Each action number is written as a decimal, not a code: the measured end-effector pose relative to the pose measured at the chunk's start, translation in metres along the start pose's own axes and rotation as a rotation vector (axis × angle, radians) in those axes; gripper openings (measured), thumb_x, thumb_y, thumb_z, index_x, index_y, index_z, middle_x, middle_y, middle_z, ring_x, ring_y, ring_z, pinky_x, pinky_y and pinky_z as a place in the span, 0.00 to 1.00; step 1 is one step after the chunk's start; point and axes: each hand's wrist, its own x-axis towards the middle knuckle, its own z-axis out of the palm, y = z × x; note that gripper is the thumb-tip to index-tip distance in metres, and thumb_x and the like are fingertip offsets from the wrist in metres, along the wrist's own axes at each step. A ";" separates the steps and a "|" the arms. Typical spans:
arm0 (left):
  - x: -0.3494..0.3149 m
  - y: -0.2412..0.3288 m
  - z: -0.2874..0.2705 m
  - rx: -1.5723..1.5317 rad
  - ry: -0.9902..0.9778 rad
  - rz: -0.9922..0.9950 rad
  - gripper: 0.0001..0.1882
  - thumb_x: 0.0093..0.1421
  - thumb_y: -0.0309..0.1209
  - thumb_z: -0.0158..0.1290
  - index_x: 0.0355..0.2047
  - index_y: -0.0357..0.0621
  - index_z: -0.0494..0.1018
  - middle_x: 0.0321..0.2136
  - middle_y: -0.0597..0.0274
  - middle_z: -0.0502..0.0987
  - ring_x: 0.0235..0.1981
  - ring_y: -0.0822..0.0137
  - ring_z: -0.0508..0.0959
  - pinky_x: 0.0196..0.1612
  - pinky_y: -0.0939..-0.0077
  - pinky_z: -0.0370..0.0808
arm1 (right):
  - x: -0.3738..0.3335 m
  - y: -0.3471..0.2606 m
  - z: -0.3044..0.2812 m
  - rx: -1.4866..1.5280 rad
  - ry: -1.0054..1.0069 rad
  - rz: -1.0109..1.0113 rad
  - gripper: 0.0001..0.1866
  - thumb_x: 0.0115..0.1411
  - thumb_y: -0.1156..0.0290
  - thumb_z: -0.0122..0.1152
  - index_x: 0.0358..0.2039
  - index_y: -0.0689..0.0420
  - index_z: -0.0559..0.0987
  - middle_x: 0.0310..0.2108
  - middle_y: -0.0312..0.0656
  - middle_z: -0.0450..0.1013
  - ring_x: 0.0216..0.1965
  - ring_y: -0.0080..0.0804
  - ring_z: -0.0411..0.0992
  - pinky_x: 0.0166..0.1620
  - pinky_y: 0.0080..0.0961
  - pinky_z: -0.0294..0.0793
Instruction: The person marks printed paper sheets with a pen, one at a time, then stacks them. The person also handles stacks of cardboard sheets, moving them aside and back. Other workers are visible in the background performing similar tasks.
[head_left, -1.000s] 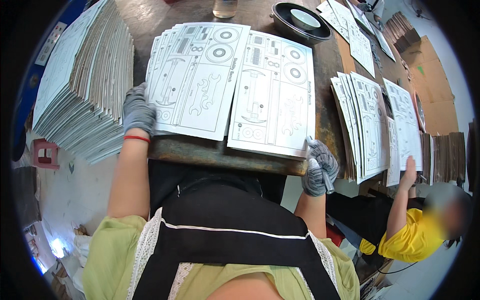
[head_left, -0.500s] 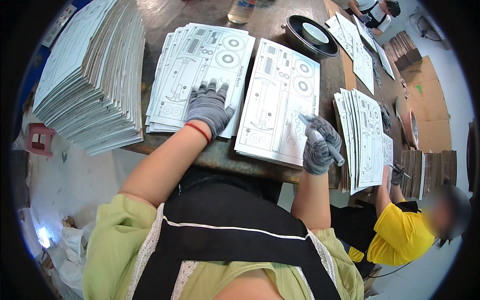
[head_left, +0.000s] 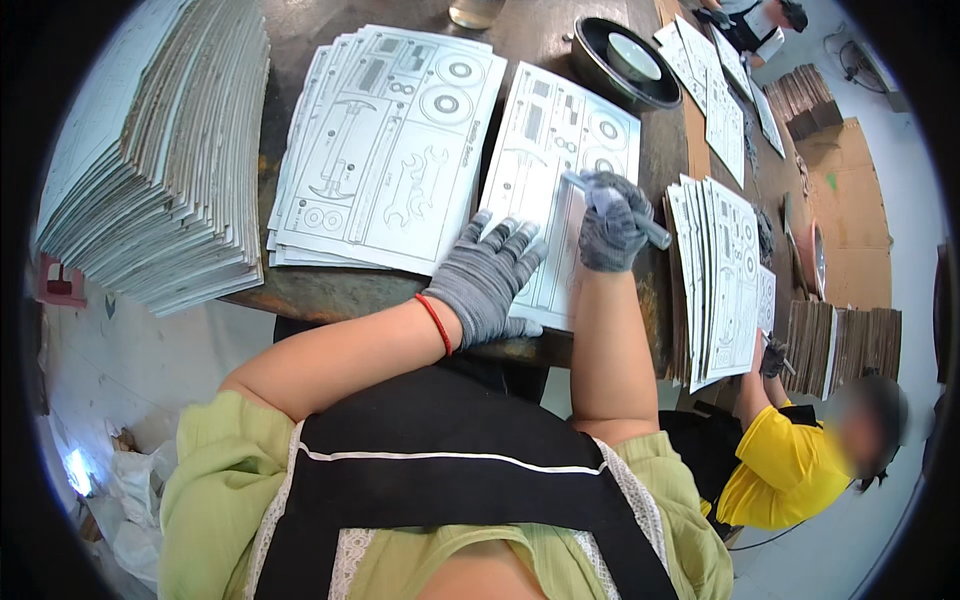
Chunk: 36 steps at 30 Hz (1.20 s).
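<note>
My left hand (head_left: 487, 280), in a grey striped glove, lies with fingers spread on the lower left corner of a printed board (head_left: 548, 297) with line drawings of tools and wheels. Over the right part of that board, my gloved right hand (head_left: 612, 232) is closed round a grey pen-like rod (head_left: 656, 235). The rod slants, its thin end pointing to the upper left; whether it touches the board I cannot tell. Just left lies a fanned pile of similar printed boards (head_left: 375, 150), with neither hand on it.
A tall stack of boards (head_left: 190, 190) rises at the far left. A dark bowl with a white dish (head_left: 632, 58) and a bottle (head_left: 475, 12) stand at the back. To the right are another pile (head_left: 722, 270) and a co-worker in yellow (head_left: 790, 465); a second person (head_left: 755, 25) works farther off.
My left hand has moved right, from the left pile to the board under my right hand. My right hand has shifted up and left with the rod. The view has shifted slightly.
</note>
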 end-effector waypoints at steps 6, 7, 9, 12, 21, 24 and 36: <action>0.001 0.001 0.019 0.062 0.082 -0.071 0.48 0.52 0.66 0.42 0.64 0.45 0.53 0.64 0.48 0.53 0.65 0.52 0.54 0.66 0.52 0.40 | -0.012 -0.014 0.023 -0.292 -0.056 0.064 0.11 0.52 0.71 0.59 0.33 0.65 0.79 0.32 0.43 0.76 0.35 0.33 0.74 0.44 0.28 0.72; 0.001 0.003 0.018 0.067 0.064 -0.083 0.48 0.52 0.66 0.43 0.64 0.45 0.52 0.64 0.49 0.53 0.65 0.53 0.53 0.67 0.53 0.39 | -0.024 -0.020 0.028 -0.345 -0.047 0.033 0.11 0.52 0.72 0.58 0.33 0.65 0.79 0.32 0.44 0.77 0.35 0.33 0.74 0.44 0.28 0.73; 0.003 0.006 0.012 0.080 0.014 -0.097 0.49 0.52 0.66 0.44 0.64 0.45 0.52 0.64 0.49 0.53 0.66 0.54 0.53 0.67 0.54 0.39 | -0.061 -0.030 0.020 -0.446 -0.110 -0.043 0.11 0.53 0.72 0.57 0.35 0.65 0.79 0.32 0.45 0.77 0.35 0.34 0.74 0.44 0.28 0.73; 0.004 0.011 0.008 0.053 -0.012 -0.114 0.49 0.52 0.65 0.45 0.64 0.44 0.53 0.64 0.50 0.53 0.66 0.55 0.52 0.67 0.55 0.39 | -0.126 -0.087 0.045 -0.864 -0.181 0.002 0.12 0.55 0.67 0.58 0.36 0.63 0.79 0.35 0.48 0.77 0.38 0.35 0.76 0.42 0.28 0.75; -0.003 -0.017 0.019 -0.252 0.362 -0.192 0.54 0.40 0.56 0.64 0.60 0.36 0.57 0.59 0.43 0.60 0.61 0.51 0.59 0.64 0.65 0.54 | -0.149 -0.098 0.024 -0.057 -0.155 -0.014 0.05 0.46 0.73 0.57 0.18 0.59 0.73 0.21 0.43 0.72 0.25 0.36 0.71 0.49 0.38 0.70; -0.004 -0.036 -0.011 -0.584 -0.056 -0.578 0.40 0.44 0.46 0.65 0.50 0.29 0.67 0.40 0.47 0.76 0.42 0.58 0.77 0.47 0.73 0.72 | -0.139 -0.104 0.017 -0.306 0.054 -0.173 0.13 0.50 0.73 0.55 0.12 0.56 0.66 0.14 0.35 0.61 0.19 0.27 0.59 0.40 0.37 0.68; -0.021 -0.058 0.004 -0.731 0.155 -0.578 0.15 0.51 0.36 0.61 0.29 0.38 0.72 0.22 0.54 0.75 0.24 0.65 0.74 0.32 0.72 0.73 | -0.147 -0.105 -0.006 -0.494 0.173 -0.264 0.08 0.44 0.74 0.57 0.23 0.67 0.78 0.25 0.46 0.74 0.33 0.42 0.74 0.48 0.44 0.70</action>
